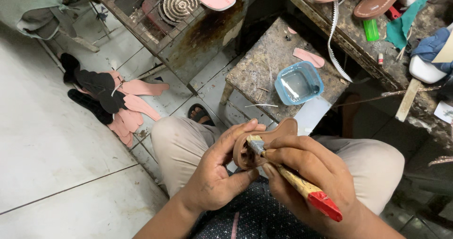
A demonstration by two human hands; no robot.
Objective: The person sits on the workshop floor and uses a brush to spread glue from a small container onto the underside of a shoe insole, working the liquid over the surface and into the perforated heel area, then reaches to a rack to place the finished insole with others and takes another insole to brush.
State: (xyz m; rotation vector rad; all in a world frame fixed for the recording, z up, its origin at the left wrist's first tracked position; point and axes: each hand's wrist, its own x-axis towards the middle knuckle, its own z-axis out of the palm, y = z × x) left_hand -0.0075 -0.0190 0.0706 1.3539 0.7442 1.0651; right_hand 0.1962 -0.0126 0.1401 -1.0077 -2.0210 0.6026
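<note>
Both hands worked over the lap: the right hand (311, 166) closed around a brush (295, 180), its bristles on a brown sole (264, 140) clasped in the left hand (219, 170). Beyond, a blue tub (298, 83) sat on a stool (264, 60).

Quick count: two hands, left (214, 173) and right (306, 168). One brown sole piece (278, 130), one brush (295, 182) with a red handle end. One blue tub (298, 82) on the small worktop (264, 64). One green lighter (371, 29). Floor pile (118, 102): several pink and black cutouts, too overlapped to count exactly.
</note>
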